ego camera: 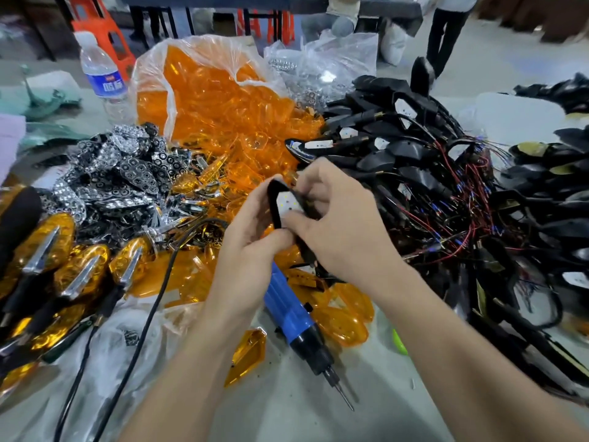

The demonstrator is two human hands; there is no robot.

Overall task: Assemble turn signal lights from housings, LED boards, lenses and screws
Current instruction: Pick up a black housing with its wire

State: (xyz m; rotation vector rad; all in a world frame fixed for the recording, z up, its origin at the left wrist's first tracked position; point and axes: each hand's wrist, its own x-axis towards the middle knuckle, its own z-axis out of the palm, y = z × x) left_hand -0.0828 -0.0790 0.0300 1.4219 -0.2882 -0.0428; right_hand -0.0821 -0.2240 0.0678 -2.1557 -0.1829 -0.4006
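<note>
Both hands hold one black housing [276,199] with a white LED board [289,204] seated in it, above the table's middle. My left hand [251,247] grips the housing from below and the left. My right hand [338,218] curls round its right side, thumb pressing on the board's lower end. A blue electric screwdriver [294,311] lies on the table under my hands, tip toward me. Orange lenses [223,103] spill from a clear bag behind. A heap of black housings with red wires [446,186] lies to the right.
Chrome reflector plates [127,173] are piled at the left. Finished amber lights with chrome trim [57,266] lie at the near left. A water bottle [102,78] stands at the back left. The screwdriver's black cable [153,298] runs toward me. A loose lens [247,355] lies near my left forearm.
</note>
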